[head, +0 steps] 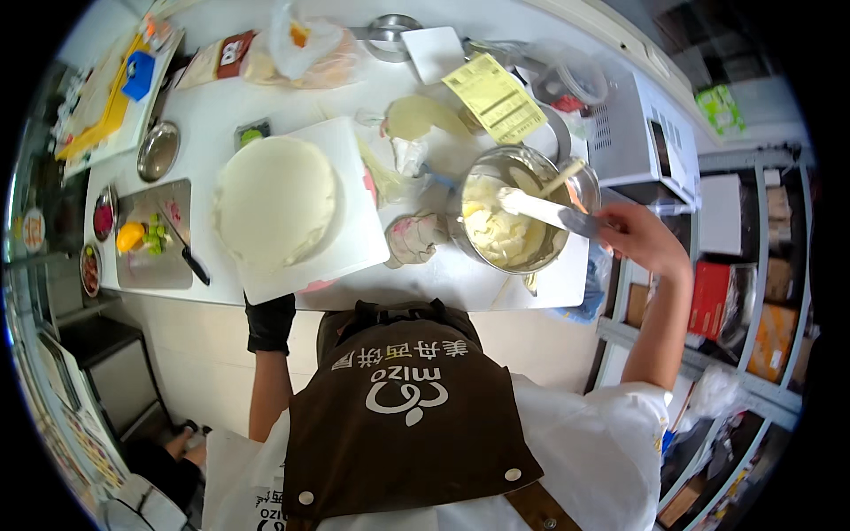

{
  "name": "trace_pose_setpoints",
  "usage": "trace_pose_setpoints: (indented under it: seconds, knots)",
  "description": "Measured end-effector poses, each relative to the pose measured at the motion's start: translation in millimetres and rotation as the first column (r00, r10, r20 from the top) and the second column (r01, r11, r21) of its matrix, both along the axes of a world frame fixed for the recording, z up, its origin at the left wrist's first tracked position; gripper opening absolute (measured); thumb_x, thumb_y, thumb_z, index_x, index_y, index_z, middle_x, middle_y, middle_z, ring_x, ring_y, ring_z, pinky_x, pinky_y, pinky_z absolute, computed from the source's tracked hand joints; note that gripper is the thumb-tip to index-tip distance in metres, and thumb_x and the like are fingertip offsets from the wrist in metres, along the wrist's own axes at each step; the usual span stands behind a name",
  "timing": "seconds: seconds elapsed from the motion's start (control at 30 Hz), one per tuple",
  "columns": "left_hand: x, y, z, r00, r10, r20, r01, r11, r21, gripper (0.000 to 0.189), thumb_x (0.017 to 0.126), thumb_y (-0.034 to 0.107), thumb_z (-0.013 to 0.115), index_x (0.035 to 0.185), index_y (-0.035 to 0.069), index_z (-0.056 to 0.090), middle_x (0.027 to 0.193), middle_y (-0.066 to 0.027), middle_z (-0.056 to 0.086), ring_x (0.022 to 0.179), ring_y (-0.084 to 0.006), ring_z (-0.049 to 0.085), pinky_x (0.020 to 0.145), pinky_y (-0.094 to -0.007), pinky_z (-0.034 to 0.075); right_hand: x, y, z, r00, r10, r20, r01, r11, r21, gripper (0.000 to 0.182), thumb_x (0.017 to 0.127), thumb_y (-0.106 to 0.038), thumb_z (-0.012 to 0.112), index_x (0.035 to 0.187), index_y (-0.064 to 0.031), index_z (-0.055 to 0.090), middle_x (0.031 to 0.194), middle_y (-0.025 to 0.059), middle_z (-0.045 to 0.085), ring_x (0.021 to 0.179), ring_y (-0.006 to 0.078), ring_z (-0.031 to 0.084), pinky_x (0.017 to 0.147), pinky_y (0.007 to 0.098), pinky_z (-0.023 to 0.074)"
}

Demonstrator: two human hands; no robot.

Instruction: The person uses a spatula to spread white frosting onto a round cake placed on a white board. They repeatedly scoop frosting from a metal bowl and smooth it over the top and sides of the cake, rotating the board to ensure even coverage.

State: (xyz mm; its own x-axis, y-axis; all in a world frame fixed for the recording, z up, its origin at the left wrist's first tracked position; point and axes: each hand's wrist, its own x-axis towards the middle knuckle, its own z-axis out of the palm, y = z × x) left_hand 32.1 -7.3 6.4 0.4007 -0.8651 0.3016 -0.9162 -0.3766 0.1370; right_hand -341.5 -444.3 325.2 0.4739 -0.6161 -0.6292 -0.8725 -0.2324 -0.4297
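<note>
My right hand [641, 240] grips the handle of an icing spatula [548, 211], whose blade bears white cream. The blade reaches into a metal mixing bowl [514, 265] holding pale cream [498, 232] and a wooden-looking stick. At the table's front edge, my black-gloved left hand [271, 322] is at the near corner of a white board [355, 232]; its fingers are hidden beneath the board. On that board stands a round cake [275, 199] covered in whitish cream, with an uneven edge. A stained cloth [417, 240] lies between board and bowl.
Left of the cake, a metal tray [156, 265] holds a knife [186, 252], yellow fruit [130, 236] and green pieces. Small metal bowls stand nearby. Behind are plastic bags, a yellow printed slip [495, 98] and a metal ring. A microwave [637, 139] and shelving stand right; another person's legs show lower left.
</note>
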Motion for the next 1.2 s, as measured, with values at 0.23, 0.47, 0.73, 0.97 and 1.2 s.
trace_pose_setpoints:
  seconds: [0.23,0.47,0.73,0.97,1.2]
  knots:
    - [7,15,8,0.659,-0.007,-0.752,-0.361,0.874,-0.324,0.041,0.086,0.012,0.082,0.122,0.000,0.066,0.111,-0.0164,0.073,0.107,-0.0350,0.070,0.095,-0.0465,0.057,103,91,106,0.876,0.377,0.301,-0.314,0.919,-0.237,0.024,0.095,0.005,0.064,0.118,0.0030,0.067,0.090,0.0052,0.067,0.075,0.0122,0.061,0.070,0.0264,0.0503]
    - [8,22,-31,-0.489,-0.696,-0.525,-0.772,0.626,-0.110,0.061,0.101,0.013,0.070,0.155,0.002,0.044,0.145,-0.0150,0.062,0.126,-0.0208,0.063,0.109,-0.0375,0.050,353,242,104,0.304,0.938,-0.166,-0.736,0.121,-0.666,0.047,0.085,0.011,0.061,0.129,-0.0042,0.070,0.102,0.0166,0.073,0.081,0.0329,0.068,0.071,0.0356,0.0548]
    - [-2,17,-29,-0.695,-0.396,-0.600,-0.544,0.836,0.079,0.085,0.107,0.069,0.034,0.140,-0.005,0.060,0.127,-0.0153,0.071,0.107,-0.0235,0.068,0.097,-0.0384,0.053,427,315,-3,-0.095,0.566,-0.819,-0.764,-0.569,-0.305,0.036,0.086,-0.010,0.067,0.122,-0.0153,0.073,0.102,0.0035,0.064,0.097,0.0212,0.064,0.080,0.0343,0.0507]
    - [24,34,-32,-0.768,-0.568,-0.296,-0.618,0.779,0.109,0.066,0.105,0.059,0.051,0.107,-0.004,0.072,0.085,-0.0098,0.072,0.082,-0.0234,0.071,0.078,-0.0382,0.057,419,319,-17,-0.279,0.546,-0.790,-0.764,-0.625,-0.162,0.037,0.080,-0.010,0.072,0.117,-0.0119,0.070,0.105,0.0040,0.063,0.098,0.0219,0.064,0.081,0.0357,0.0503]
    - [16,23,-37,-0.795,-0.446,-0.411,-0.518,0.852,0.078,0.074,0.104,0.066,0.046,0.107,-0.003,0.072,0.093,-0.0136,0.075,0.084,-0.0264,0.072,0.081,-0.0403,0.058,439,308,-15,-0.196,0.516,-0.834,-0.750,-0.626,-0.211,0.026,0.081,-0.009,0.068,0.107,-0.0102,0.071,0.099,0.0035,0.063,0.097,0.0214,0.063,0.082,0.0346,0.0483]
